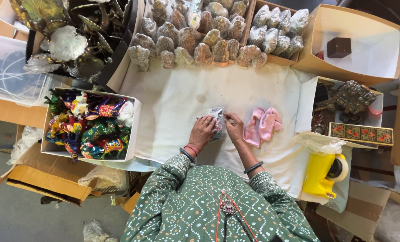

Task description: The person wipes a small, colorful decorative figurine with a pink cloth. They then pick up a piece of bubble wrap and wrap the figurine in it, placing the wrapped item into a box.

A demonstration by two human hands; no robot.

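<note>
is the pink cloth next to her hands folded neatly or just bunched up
Bunched up. The pink cloth lies crumpled in loose, uneven folds on the white table cover, just beside the right hand.

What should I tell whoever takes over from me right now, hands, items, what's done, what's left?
Left hand and right hand: both pressed on a small plastic-wrapped piece on the white cloth.
Pink rag lies just right of it; yellow tape dispenser at the table's right edge.
Done: rows of wrapped pieces line the far side.
Left: painted figurines in the left box sit unwrapped.
</note>
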